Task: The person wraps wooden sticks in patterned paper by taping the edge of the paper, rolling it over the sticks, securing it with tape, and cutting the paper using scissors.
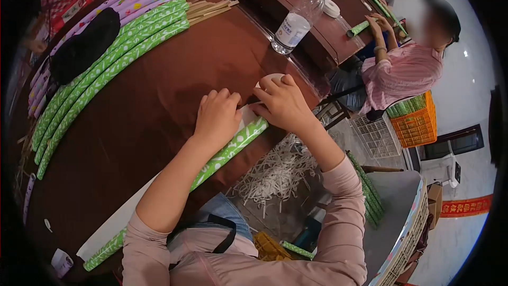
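Observation:
A partly rolled sheet of green wrapping paper [241,140] with a white leaf-and-letter pattern lies slantwise along the table's near edge, its white underside showing as a strip. My left hand [218,116] presses on the roll, its fingers bent over the white strip. Close by, my right hand [283,103] grips the roll's far end, thumb toward the left hand and fingers curled. Something white and rounded [270,80] shows behind the right fingers, mostly hidden. What lies inside the roll cannot be seen.
Finished green rolls [114,71], purple rolls [137,0] and thin sticks [211,9] lie at the left back, a black cloth item [87,45] on top. A water bottle [293,27] stands ahead. Shredded paper [275,172] covers the floor. A co-worker [405,69] sits at right.

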Available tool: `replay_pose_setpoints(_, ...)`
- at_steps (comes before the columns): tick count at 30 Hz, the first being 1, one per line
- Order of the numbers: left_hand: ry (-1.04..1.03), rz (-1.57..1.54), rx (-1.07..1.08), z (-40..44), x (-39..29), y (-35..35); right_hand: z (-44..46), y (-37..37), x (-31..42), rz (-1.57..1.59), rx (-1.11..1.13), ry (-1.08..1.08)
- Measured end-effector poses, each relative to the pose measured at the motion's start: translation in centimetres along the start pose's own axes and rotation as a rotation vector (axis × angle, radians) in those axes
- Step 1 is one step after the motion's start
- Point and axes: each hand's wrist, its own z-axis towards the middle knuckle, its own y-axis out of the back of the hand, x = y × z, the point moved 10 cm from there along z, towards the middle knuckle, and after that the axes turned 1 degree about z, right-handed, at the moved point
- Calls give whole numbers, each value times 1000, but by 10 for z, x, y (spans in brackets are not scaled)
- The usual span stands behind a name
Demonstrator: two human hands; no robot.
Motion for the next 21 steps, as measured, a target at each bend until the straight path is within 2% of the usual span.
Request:
replay_pose_setpoints(8, -11, -149, -19, 5, 2, -6, -14, -11, -16, 159, -124, -70)
replay_pose_setpoints(14, -59, -227, -20, 8, -4, -4, -20, -14, -29, 330, -94, -118)
replay_pose_setpoints(17, -16, -259, 35, 9, -4, -7, -21, -12, -31, 354, -97, -134)
replay_pose_setpoints(19, 126, -494, 83, 10, 3, -10, -22, -9, -31, 358, -111, -142)
replay_pose_setpoints(21, 118, -515, 88, 10, 2, -10, -24, -9, -31, 361, -120, -149)
